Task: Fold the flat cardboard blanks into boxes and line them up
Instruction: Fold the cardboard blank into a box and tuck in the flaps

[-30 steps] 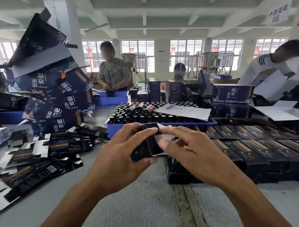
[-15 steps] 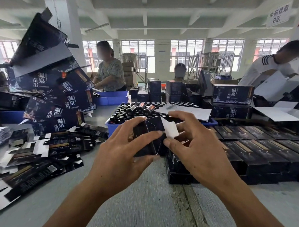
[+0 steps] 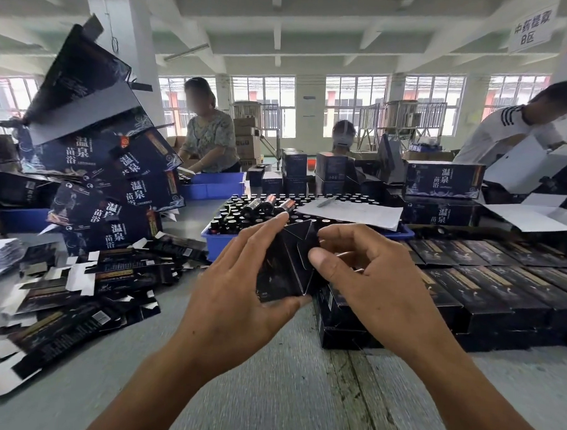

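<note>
Both hands hold a small dark box point(image 3: 286, 267) up above the grey worktop point(image 3: 268, 376). The left hand point(image 3: 239, 297) grips its side, fingers curled round it; the right hand point(image 3: 370, 283) pinches its end flap with thumb and bent fingers. Flat blanks point(image 3: 77, 297) lie scattered to the left, and finished boxes point(image 3: 500, 289) stand in rows on the right.

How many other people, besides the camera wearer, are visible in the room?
3: person in patterned shirt at left, masked person at centre back, person in white shirt at right. Stacks may hide others.
</note>
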A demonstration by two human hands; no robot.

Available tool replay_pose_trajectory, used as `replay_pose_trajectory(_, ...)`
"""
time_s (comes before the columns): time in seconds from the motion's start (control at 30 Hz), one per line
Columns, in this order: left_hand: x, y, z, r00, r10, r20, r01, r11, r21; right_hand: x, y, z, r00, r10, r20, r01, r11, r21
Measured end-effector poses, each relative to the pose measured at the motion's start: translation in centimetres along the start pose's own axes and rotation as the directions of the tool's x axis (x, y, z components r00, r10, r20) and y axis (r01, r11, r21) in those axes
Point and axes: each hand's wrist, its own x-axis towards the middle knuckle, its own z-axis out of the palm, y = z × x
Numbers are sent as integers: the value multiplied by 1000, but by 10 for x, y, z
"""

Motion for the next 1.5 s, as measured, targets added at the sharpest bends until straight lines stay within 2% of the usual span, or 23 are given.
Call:
replay_pose_trajectory(0.3,-1,8,1,1000,-3,7,2,1000,13,-2,-1,4,997,30,-71,-26,998,52)
replay_pose_trajectory(0.57,-3,9,1,1000,-5,20,5,1000,11,-6,-4,9,987,-20,-159,10,998,-59)
replay_pose_trajectory(0.87,-1,8,-2,999,-41,19,41,999,21,-3,-3,0,1000,17,-10,-17,999,-47)
replay_pose_trajectory(1.0,-1,13,-1,995,97,19,-99,986,137,-5,-3,6,996,53,77,-44,993,-113)
replay_pose_trajectory(1.1,-2,16,3,987,156,27,-158,977,146,-3,-3,8,999,49,10,-49,998,-35)
replay_pose_trajectory(1.2,-2,15,3,991,35,-130,-26,997,71,3,4,2,980,185,-80,-175,977,120)
replay_pose_trajectory(1.27,0,13,-1,946,-186,-266,166,982,-95,7,10,-1,954,296,-52,-269,919,288)
replay_pose_trajectory(1.3,2,12,-4,906,-310,-288,256,944,-210,9,12,-1,947,321,-13,-295,883,365)
replay_pose_trajectory(1.33,5,11,-7,865,-417,-279,327,890,-318,10,13,-1,942,334,37,-318,850,421)
replay_pose_trajectory(1.4,9,6,-12,813,-558,-166,410,751,-517,11,13,2,926,350,138,-374,818,436)
replay_pose_trajectory(1.5,12,3,-15,823,-566,49,419,547,-725,9,13,6,903,339,263,-410,863,295)
